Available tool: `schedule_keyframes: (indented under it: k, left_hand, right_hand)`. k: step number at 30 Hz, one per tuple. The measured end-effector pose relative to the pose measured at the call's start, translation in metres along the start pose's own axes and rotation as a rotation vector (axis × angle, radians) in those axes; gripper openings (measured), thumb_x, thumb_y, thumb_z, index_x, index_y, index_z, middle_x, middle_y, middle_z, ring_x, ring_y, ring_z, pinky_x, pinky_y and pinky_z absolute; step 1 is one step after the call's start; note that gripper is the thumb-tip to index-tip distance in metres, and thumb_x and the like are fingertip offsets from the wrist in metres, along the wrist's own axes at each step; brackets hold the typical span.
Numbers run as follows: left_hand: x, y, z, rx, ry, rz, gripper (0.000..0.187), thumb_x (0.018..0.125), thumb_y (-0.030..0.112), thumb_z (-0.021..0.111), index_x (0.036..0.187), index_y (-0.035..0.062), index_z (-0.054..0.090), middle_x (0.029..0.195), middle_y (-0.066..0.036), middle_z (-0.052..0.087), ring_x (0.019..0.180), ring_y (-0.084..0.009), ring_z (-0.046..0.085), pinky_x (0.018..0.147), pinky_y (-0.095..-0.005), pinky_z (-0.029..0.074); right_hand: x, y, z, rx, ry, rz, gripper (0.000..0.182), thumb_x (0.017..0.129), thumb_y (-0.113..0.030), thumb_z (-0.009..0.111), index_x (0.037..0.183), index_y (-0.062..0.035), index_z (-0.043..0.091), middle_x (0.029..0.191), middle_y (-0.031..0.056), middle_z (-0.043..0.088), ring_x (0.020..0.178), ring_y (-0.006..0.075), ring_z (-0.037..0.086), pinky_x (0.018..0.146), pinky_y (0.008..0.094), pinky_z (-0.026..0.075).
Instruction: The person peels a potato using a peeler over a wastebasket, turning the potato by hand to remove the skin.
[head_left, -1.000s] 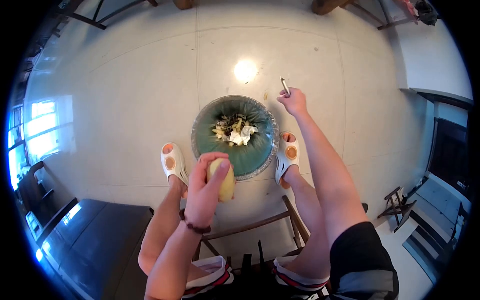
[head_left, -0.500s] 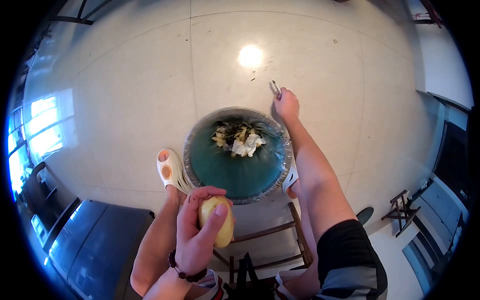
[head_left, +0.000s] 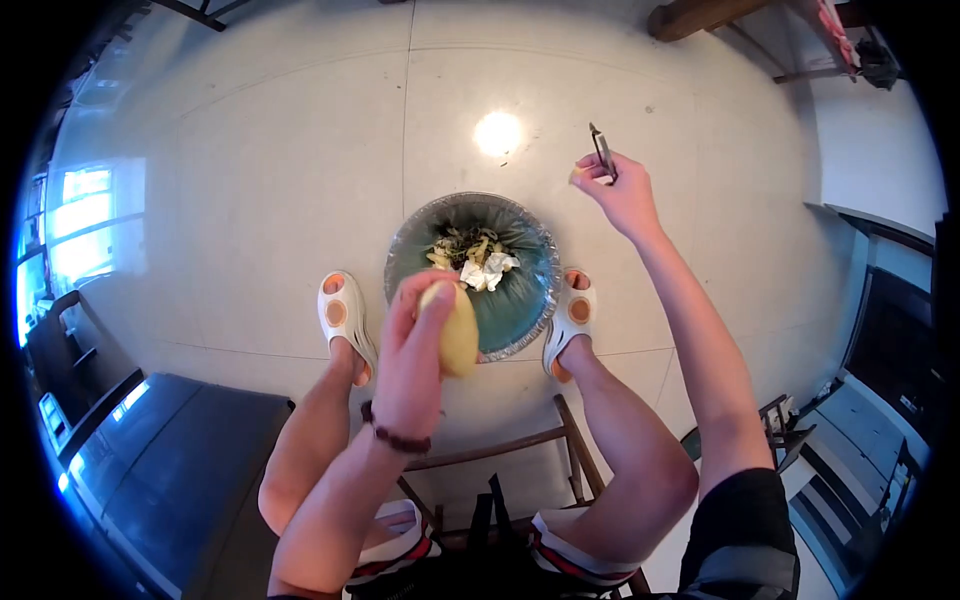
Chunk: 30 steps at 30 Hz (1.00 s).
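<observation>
Pale yellow potato (head_left: 459,338) in the left hand (head_left: 421,318).

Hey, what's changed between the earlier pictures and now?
The right hand has moved rightward, away from the bin, and now pinches a yellow scrap, seemingly picked off the floor. The left hand has carried the potato forward over the bin's near rim. Potato and peeler both stay held.

Bright glare (head_left: 498,133) on the floor (head_left: 290,180), curved edges, black corners
</observation>
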<state>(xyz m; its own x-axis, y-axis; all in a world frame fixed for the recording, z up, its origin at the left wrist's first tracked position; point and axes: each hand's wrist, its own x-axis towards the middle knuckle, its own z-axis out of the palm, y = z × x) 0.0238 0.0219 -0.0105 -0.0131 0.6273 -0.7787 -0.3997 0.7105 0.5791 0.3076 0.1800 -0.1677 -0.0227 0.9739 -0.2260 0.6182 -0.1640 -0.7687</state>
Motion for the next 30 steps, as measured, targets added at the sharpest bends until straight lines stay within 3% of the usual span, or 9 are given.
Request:
schedule_keyframes:
  k: [4, 12, 14, 16, 17, 21, 26, 28, 30]
  left_hand:
    - [-0.006, 0.006, -0.012, -0.137, 0.017, 0.018, 0.034, 0.112, 0.036, 0.051, 0.136, 0.0127, 0.056, 0.108, -0.009, 0.061, 0.089, -0.0183, 0.066, 0.069, -0.0338, 0.057]
    - [-0.028, -0.023, -0.061, -0.178, -0.150, 0.176, 0.048, 0.114, 0.051, 0.040, 0.142, 0.0146, 0.053, 0.111, -0.008, 0.064, 0.083, -0.0171, 0.064, 0.065, -0.0322, 0.054]
    - [-0.040, -0.028, -0.064, -0.284, -0.195, 0.175, 0.055, 0.113, 0.057, 0.033, 0.140, 0.0144, 0.055, 0.111, -0.007, 0.064, 0.084, -0.0169, 0.064, 0.065, -0.0325, 0.054]
    - [-0.048, -0.026, -0.061, -0.214, -0.190, 0.232, 0.063, 0.113, 0.061, 0.027, 0.139, 0.0128, 0.057, 0.110, -0.006, 0.064, 0.085, -0.0164, 0.064, 0.066, -0.0322, 0.054]
    - [-0.050, -0.024, -0.058, -0.153, -0.201, 0.260, 0.065, 0.113, 0.062, 0.026, 0.139, 0.0120, 0.057, 0.110, -0.006, 0.064, 0.086, -0.0161, 0.064, 0.067, -0.0320, 0.054]
    - [-0.059, -0.013, -0.043, -0.065, -0.287, 0.301, 0.067, 0.112, 0.062, 0.026, 0.144, 0.0104, 0.055, 0.116, -0.004, 0.063, 0.093, -0.0140, 0.064, 0.068, -0.0311, 0.054]
    - [-0.056, -0.018, -0.037, 0.004, -0.359, 0.335, 0.068, 0.113, 0.058, 0.027, 0.153, 0.0091, 0.051, 0.127, -0.003, 0.062, 0.104, -0.0129, 0.064, 0.070, -0.0310, 0.055]
    - [-0.054, -0.016, -0.033, 0.053, -0.409, 0.437, 0.070, 0.113, 0.059, 0.026, 0.155, 0.0082, 0.049, 0.134, -0.004, 0.061, 0.112, -0.0137, 0.064, 0.081, -0.0308, 0.056]
    - [-0.052, -0.013, -0.027, 0.004, -0.418, 0.468, 0.062, 0.115, 0.049, 0.026, 0.152, 0.0062, 0.051, 0.123, -0.007, 0.065, 0.102, -0.0137, 0.064, 0.084, -0.0305, 0.054]
  right_hand:
    - [-0.075, -0.088, -0.010, 0.102, -0.202, 0.005, 0.025, 0.083, -0.014, 0.084, 0.103, -0.0006, 0.078, 0.086, 0.0094, 0.078, 0.082, 0.0142, 0.075, 0.079, 0.0340, 0.059]
    - [-0.143, -0.093, 0.060, -0.148, -0.341, -0.007, 0.032, 0.086, -0.027, 0.079, 0.107, -0.0024, 0.079, 0.088, 0.0160, 0.078, 0.081, 0.0299, 0.076, 0.080, 0.0367, 0.059]
    - [-0.154, -0.118, 0.054, -0.147, -0.345, -0.055, 0.036, 0.092, -0.032, 0.076, 0.113, -0.0023, 0.078, 0.088, 0.0120, 0.079, 0.079, 0.0237, 0.074, 0.078, 0.0356, 0.057]
    - [-0.168, -0.157, 0.047, 0.240, -0.284, -0.051, 0.039, 0.100, -0.035, 0.070, 0.120, -0.0023, 0.076, 0.089, 0.0054, 0.078, 0.075, 0.0161, 0.069, 0.074, 0.0334, 0.055]
    - [-0.180, -0.181, 0.035, 0.278, -0.355, 0.024, 0.048, 0.109, -0.042, 0.057, 0.133, -0.0035, 0.070, 0.090, 0.0010, 0.075, 0.070, 0.0087, 0.057, 0.065, 0.0280, 0.048]
    - [-0.212, -0.213, 0.004, 0.449, -0.443, 0.063, 0.061, 0.112, -0.049, 0.041, 0.155, -0.0079, 0.053, 0.085, 0.0023, 0.072, 0.060, 0.0055, 0.039, 0.055, 0.0240, 0.034]
    - [-0.204, -0.210, -0.016, 0.427, -0.542, 0.098, 0.059, 0.113, -0.045, 0.044, 0.158, -0.0082, 0.048, 0.083, 0.0030, 0.071, 0.058, 0.0063, 0.041, 0.055, 0.0249, 0.037]
    - [-0.196, -0.212, -0.023, 0.388, -0.619, 0.094, 0.058, 0.113, -0.043, 0.044, 0.159, -0.0082, 0.047, 0.083, 0.0032, 0.071, 0.059, 0.0066, 0.042, 0.055, 0.0249, 0.038]
    - [-0.194, -0.215, -0.030, 0.368, -0.655, 0.059, 0.057, 0.113, -0.040, 0.045, 0.160, -0.0082, 0.045, 0.085, 0.0037, 0.072, 0.064, 0.0070, 0.053, 0.058, 0.0254, 0.041]
